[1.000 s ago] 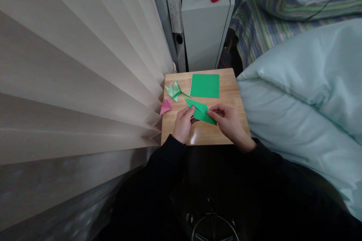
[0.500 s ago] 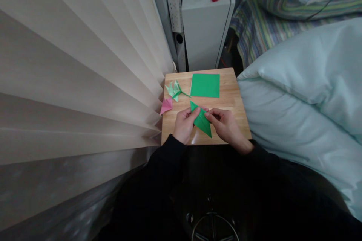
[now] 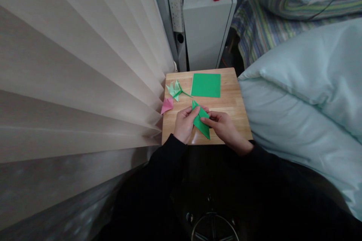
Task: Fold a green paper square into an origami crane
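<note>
A folded green paper piece [image 3: 201, 124] with pointed ends sits between my two hands over the small wooden table [image 3: 234, 101]. My left hand [image 3: 184, 123] pinches its left edge with curled fingers. My right hand [image 3: 222, 127] grips its right side, thumb and forefinger pressed onto the fold. One tip points toward the flat green square sheet [image 3: 206, 85] behind it, the other toward me.
A pale green folded flower with a stem [image 3: 175, 90] and a pink folded piece [image 3: 166, 105] lie at the table's left edge by the pleated curtain [image 3: 70, 83]. A white cabinet [image 3: 206, 19] stands behind the table. Pale bedding [image 3: 305, 94] lies to the right.
The green folded piece has been turned from lying slanted across the table to pointing more toward me, and both hands have closed in tighter on it.
</note>
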### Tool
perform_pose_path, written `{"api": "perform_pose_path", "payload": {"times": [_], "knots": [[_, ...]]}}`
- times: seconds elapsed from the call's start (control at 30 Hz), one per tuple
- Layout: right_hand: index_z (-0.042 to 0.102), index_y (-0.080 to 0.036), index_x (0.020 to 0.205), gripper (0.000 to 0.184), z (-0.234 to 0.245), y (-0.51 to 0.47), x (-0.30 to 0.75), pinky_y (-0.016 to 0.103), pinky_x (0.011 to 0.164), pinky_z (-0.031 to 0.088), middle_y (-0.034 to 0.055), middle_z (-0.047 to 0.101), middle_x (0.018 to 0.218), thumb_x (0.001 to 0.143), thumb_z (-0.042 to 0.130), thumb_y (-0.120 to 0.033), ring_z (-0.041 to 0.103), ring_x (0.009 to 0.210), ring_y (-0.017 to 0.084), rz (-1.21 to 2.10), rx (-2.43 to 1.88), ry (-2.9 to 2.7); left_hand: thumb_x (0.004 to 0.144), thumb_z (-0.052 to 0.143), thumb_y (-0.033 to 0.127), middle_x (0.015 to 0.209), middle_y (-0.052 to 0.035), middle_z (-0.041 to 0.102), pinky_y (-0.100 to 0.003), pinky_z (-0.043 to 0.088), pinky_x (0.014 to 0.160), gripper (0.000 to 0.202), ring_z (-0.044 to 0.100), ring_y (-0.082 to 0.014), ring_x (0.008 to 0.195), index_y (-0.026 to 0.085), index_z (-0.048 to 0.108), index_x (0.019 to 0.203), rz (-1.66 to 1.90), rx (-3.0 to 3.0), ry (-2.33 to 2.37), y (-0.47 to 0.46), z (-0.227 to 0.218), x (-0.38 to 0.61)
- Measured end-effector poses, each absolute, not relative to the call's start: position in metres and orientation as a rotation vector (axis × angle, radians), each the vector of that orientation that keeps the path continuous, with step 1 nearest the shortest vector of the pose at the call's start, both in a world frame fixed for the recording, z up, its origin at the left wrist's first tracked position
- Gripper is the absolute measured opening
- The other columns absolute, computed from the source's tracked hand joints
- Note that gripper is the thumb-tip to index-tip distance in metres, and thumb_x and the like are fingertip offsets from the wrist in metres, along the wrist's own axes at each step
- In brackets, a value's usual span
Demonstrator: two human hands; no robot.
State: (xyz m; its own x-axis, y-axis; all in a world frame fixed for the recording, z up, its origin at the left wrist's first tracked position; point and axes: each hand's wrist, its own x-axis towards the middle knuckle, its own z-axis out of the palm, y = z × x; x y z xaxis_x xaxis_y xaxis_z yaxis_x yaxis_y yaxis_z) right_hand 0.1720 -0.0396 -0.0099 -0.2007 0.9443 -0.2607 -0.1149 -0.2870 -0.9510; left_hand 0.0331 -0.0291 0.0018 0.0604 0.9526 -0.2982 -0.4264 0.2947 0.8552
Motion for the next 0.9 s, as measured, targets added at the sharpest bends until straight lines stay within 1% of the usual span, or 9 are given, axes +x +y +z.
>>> {"api": "perform_pose_path", "payload": {"times": [0.17, 0.27, 0.33, 0.4, 0.47, 0.57, 0.67, 0.8, 0.9], "knots": [[0.072, -0.019, 0.085, 0.027, -0.0133, -0.0410, 0.1713, 0.033, 0.073, 0.053, 0.0021, 0.073, 0.082, 0.074, 0.078, -0.043, 0.064, 0.074, 0.017, 1.629, -1.234, -1.084, 0.081, 0.082, 0.045, 0.094, -0.0111, 0.080, -0.042, 0.060, 0.096, 0.031, 0.077, -0.0267, 0.103, 0.015, 0.074, 0.086, 1.171, 0.676, 0.993, -0.0276, 0.0005, 0.0336], [0.067, -0.020, 0.084, 0.029, -0.0159, -0.0418, 0.1694, 0.034, 0.073, 0.055, 0.0024, 0.073, 0.082, 0.072, 0.081, -0.042, 0.067, 0.073, 0.017, 1.625, -1.263, -1.052, 0.082, 0.081, 0.046, 0.094, -0.0090, 0.080, -0.041, 0.060, 0.097, 0.032, 0.077, -0.0256, 0.101, 0.017, 0.070, 0.088, 1.177, 0.712, 0.995, -0.0278, -0.0021, 0.0337], [0.064, -0.021, 0.085, 0.034, -0.0164, -0.0421, 0.1684, 0.035, 0.075, 0.057, 0.0037, 0.074, 0.085, 0.068, 0.084, -0.041, 0.069, 0.076, 0.019, 1.620, -1.280, -1.027, 0.081, 0.082, 0.047, 0.094, -0.0082, 0.080, -0.041, 0.060, 0.096, 0.033, 0.078, -0.0250, 0.099, 0.018, 0.067, 0.087, 1.169, 0.728, 1.004, -0.0282, -0.0020, 0.0337], [0.065, -0.021, 0.090, 0.037, -0.0152, -0.0423, 0.1681, 0.037, 0.078, 0.058, 0.0057, 0.076, 0.091, 0.066, 0.086, -0.042, 0.070, 0.081, 0.020, 1.639, -1.265, -1.025, 0.081, 0.082, 0.048, 0.093, -0.0078, 0.081, -0.041, 0.061, 0.095, 0.035, 0.078, -0.0252, 0.099, 0.019, 0.064, 0.086, 1.156, 0.730, 1.018, -0.0286, -0.0002, 0.0338], [0.070, -0.020, 0.092, 0.037, -0.0130, -0.0426, 0.1685, 0.038, 0.079, 0.058, 0.0066, 0.078, 0.093, 0.068, 0.084, -0.044, 0.070, 0.082, 0.021, 1.673, -1.234, -1.058, 0.079, 0.083, 0.048, 0.091, -0.0077, 0.081, -0.041, 0.062, 0.092, 0.036, 0.078, -0.0261, 0.099, 0.019, 0.062, 0.085, 1.147, 0.728, 1.033, -0.0288, 0.0022, 0.0340], [0.074, -0.019, 0.088, 0.031, -0.0098, -0.0430, 0.1698, 0.036, 0.075, 0.056, 0.0050, 0.078, 0.089, 0.071, 0.081, -0.044, 0.068, 0.077, 0.019, 1.679, -1.228, -1.118, 0.077, 0.085, 0.049, 0.083, -0.0071, 0.080, -0.039, 0.064, 0.084, 0.038, 0.079, -0.0272, 0.092, 0.019, 0.062, 0.081, 1.155, 0.727, 1.083, -0.0286, 0.0036, 0.0333], [0.074, -0.019, 0.079, 0.024, -0.0086, -0.0429, 0.1711, 0.033, 0.068, 0.052, 0.0022, 0.074, 0.078, 0.071, 0.081, -0.040, 0.063, 0.068, 0.017, 1.658, -1.262, -1.150, 0.075, 0.086, 0.048, 0.079, -0.0066, 0.079, -0.036, 0.063, 0.077, 0.038, 0.079, -0.0257, 0.083, 0.017, 0.063, 0.078, 1.188, 0.722, 1.136, -0.0277, 0.0027, 0.0314], [0.075, -0.018, 0.074, 0.019, -0.0076, -0.0426, 0.1720, 0.030, 0.063, 0.048, 0.0004, 0.071, 0.071, 0.070, 0.082, -0.035, 0.059, 0.063, 0.015, 1.693, -1.267, -1.160, 0.072, 0.088, 0.044, 0.077, -0.0070, 0.078, -0.034, 0.061, 0.074, 0.037, 0.078, -0.0235, 0.079, 0.017, 0.062, 0.073, 1.229, 0.693, 1.163, -0.0262, 0.0029, 0.0288], [0.075, -0.017, 0.072, 0.018, -0.0070, -0.0429, 0.1719, 0.029, 0.060, 0.046, -0.0001, 0.069, 0.067, 0.070, 0.082, -0.034, 0.057, 0.060, 0.013, 1.755, -1.275, -1.179, 0.072, 0.087, 0.045, 0.074, -0.0062, 0.077, -0.033, 0.060, 0.072, 0.039, 0.078, -0.0228, 0.077, 0.017, 0.060, 0.070, 1.256, 0.652, 1.183, -0.0251, 0.0038, 0.0272]]}}
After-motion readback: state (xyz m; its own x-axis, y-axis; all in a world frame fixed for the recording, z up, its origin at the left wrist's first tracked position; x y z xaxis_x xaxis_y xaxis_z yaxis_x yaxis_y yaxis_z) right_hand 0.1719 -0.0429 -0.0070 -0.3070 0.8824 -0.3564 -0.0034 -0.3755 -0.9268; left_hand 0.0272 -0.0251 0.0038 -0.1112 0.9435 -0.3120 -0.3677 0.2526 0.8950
